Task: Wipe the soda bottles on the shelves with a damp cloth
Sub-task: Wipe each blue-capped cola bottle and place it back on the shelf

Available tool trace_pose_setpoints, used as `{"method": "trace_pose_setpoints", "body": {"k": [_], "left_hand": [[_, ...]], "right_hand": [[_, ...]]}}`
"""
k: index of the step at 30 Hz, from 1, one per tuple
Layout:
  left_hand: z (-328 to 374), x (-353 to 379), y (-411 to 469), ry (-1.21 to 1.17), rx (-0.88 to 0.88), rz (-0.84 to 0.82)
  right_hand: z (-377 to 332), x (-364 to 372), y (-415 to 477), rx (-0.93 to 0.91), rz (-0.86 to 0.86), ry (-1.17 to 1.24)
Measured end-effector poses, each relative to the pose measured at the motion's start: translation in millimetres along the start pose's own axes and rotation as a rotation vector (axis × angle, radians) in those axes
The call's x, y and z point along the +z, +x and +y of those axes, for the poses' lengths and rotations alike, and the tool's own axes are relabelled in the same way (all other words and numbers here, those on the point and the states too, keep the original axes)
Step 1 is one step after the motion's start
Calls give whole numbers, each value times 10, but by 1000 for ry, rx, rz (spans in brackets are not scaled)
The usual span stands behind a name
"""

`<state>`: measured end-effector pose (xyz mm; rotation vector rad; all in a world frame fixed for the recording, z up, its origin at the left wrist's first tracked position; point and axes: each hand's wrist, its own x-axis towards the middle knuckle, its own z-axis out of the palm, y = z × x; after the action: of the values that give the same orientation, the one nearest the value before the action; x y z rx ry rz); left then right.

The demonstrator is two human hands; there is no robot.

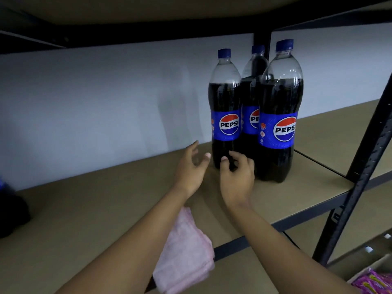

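Three large Pepsi bottles with blue caps stand together on the brown shelf board (89,209): a left one (225,107), a rear one (252,92) and a right one (279,115). My left hand (191,168) is open with spread fingers just left of the left bottle's base, not touching it. My right hand (236,175) has curled fingers at the base of that same bottle, fingertips against it or very close. A folded pink cloth (186,251) lies on the shelf's front edge under my left forearm; neither hand holds it.
A black metal upright (360,166) with holes stands at the right, with a black front rail along the shelf. Another dark bottle (10,209) sits at the far left edge. A box with pink packets (373,281) sits lower right. The shelf above is close overhead.
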<state>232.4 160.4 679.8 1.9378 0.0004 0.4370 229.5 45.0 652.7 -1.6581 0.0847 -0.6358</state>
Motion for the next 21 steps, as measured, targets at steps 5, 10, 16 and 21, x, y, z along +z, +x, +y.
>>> {"method": "trace_pose_setpoints", "body": {"k": [5,10,16,21], "left_hand": [[-139,-852,-639,-22,26,133],[-464,-1970,-1323,45,-51,319],[-896,-3153,-1829,109,-109,619],[-1190,-3684,-1787,136,-169,742]], "right_hand": [[-508,145,-587,-105,-289,64],[-1050,613,-1400,-172,-600,125],[-1241,1542,-2267,-57,-883,205],[-1268,2316,-2774,-1,-925,200]]}}
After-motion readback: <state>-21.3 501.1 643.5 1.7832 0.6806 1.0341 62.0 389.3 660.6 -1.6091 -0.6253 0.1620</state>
